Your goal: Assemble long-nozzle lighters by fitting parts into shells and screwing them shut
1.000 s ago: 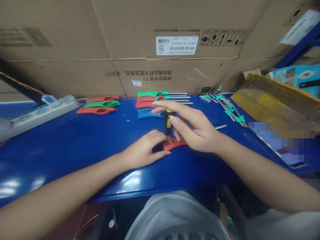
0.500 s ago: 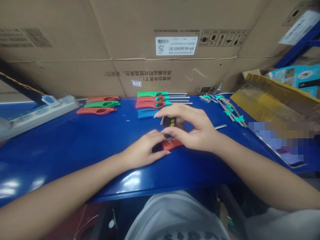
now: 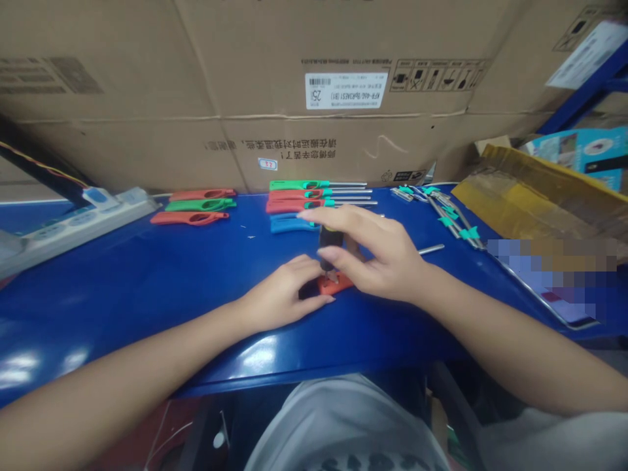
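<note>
On the blue table lies an orange lighter [image 3: 335,283] with a long metal tube that shows past my right wrist. My left hand [image 3: 284,291] grips its handle end between thumb and fingers. In my right hand [image 3: 375,252] a short dark screwdriver [image 3: 330,247] stands upright, its tip down on the lighter's handle. The thumb and fingers wrap round the screwdriver. My right hand hides the lighter's middle. Just behind lies a blue lighter [image 3: 293,223], with red lighters [image 3: 294,206] and a green lighter [image 3: 297,185] beyond it.
Red and green handle shells [image 3: 191,218] lie at the back left by a white power strip [image 3: 88,219]. Metal tubes with teal parts [image 3: 451,219] lie at the back right, near a yellow-taped box [image 3: 540,196]. A large cardboard box [image 3: 161,150] walls off the back edge.
The fingers of my right hand have shifted slightly around the screwdriver handle. My left hand and the orange lighter stay in place.
</note>
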Demonstrator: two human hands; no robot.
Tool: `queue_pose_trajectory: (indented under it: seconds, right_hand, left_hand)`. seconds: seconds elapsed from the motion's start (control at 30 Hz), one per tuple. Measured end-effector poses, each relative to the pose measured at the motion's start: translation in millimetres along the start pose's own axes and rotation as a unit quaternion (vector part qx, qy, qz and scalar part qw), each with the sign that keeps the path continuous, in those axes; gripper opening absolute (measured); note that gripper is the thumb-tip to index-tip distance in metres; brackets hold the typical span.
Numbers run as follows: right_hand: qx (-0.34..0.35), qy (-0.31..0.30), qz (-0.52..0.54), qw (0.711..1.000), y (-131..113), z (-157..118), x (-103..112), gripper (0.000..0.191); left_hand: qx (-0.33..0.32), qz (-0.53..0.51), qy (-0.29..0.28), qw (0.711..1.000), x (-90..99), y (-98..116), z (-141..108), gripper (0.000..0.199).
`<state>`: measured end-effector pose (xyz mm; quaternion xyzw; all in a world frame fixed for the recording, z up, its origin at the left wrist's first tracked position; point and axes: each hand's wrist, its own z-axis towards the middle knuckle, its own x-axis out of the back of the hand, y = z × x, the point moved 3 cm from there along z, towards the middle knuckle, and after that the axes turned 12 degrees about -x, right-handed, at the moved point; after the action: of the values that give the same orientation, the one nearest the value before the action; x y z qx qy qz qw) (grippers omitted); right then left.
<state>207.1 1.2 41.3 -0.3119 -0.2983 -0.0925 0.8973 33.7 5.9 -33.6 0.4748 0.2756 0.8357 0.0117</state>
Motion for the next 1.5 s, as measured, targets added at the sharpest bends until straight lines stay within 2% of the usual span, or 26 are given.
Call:
queue_pose_trajectory:
  seconds: [0.07, 0.13, 0.23, 0.3, 0.43, 0.5, 0.63, 0.7, 0.83, 0.9, 1.0, 1.07, 1.13, 1.23, 1.33, 1.43, 1.5]
  right_hand:
    - [-0.032, -0.042, 0.039, 0.998, 2, 0, -3, 0.042]
    - [-0.052, -0.054, 0.068, 0.995, 5, 1, -3, 0.040]
    - [-0.027, 0.008, 0.038, 0.999, 6, 1, 0, 0.029]
    - [-0.003, 0.029, 0.015, 0.999, 5, 2, 1, 0.029]
    - [-0.035, -0.041, 0.080, 0.995, 2, 3, -2, 0.039]
    - [-0.048, -0.053, 0.104, 0.992, 1, 3, -3, 0.036]
    - [0.000, 0.006, 0.030, 1.000, -1, 3, 0, 0.026]
    - [0.018, 0.012, 0.006, 1.000, -3, 2, 2, 0.027]
    - [-0.022, -0.060, 0.048, 0.997, -2, 3, 0, 0.039]
    - [-0.033, -0.072, 0.060, 0.995, 0, 3, 0, 0.038]
    - [-0.005, -0.012, 0.017, 1.000, 2, 3, 2, 0.028]
    - [0.019, 0.004, -0.019, 1.000, 3, 2, 2, 0.030]
    - [0.019, -0.022, -0.022, 0.999, 4, 2, 1, 0.036]
    - [-0.009, -0.060, 0.028, 0.998, 6, 2, -1, 0.040]
    - [0.015, -0.022, 0.009, 1.000, 7, 0, 0, 0.028]
    - [0.062, 0.039, -0.037, 0.997, 8, -2, 3, 0.026]
    - [0.049, 0.096, -0.025, 0.994, 10, -3, 11, 0.026]
  left_hand:
    - [0.007, -0.006, -0.005, 1.000, 0.0, 0, 0, 0.023]
    - [0.006, -0.011, -0.003, 1.000, 0.2, 0, 1, 0.024]
    - [-0.006, -0.015, 0.009, 1.000, 0.8, 1, 1, 0.023]
    - [-0.008, -0.019, 0.009, 1.000, 1.2, 2, 2, 0.022]
    - [0.002, -0.019, -0.005, 1.000, 1.5, 2, 2, 0.023]
    - [0.002, -0.014, -0.003, 1.000, 1.5, 2, 1, 0.023]
    - [0.009, -0.003, -0.007, 1.000, -0.1, 1, 0, 0.018]
    - [0.013, -0.004, -0.007, 1.000, -0.2, 1, 0, 0.017]
    - [0.013, -0.009, -0.007, 1.000, 0.7, 1, 0, 0.023]
    - [0.010, -0.006, -0.008, 1.000, 0.7, 1, 0, 0.023]
    - [0.005, 0.004, -0.003, 1.000, 0.8, 1, 0, 0.018]
    - [0.003, 0.005, -0.004, 1.000, 0.9, 2, 1, 0.018]
    - [0.005, -0.002, -0.005, 1.000, 0.9, 2, 1, 0.021]
    - [0.010, -0.008, -0.005, 1.000, 0.5, 1, 1, 0.025]
    - [0.000, -0.004, -0.001, 1.000, -0.3, 0, -1, 0.021]
    - [-0.015, -0.004, 0.006, 1.000, 1.2, 2, -1, 0.021]
    - [-0.011, -0.006, 0.009, 1.000, 4.3, 3, -1, 0.026]
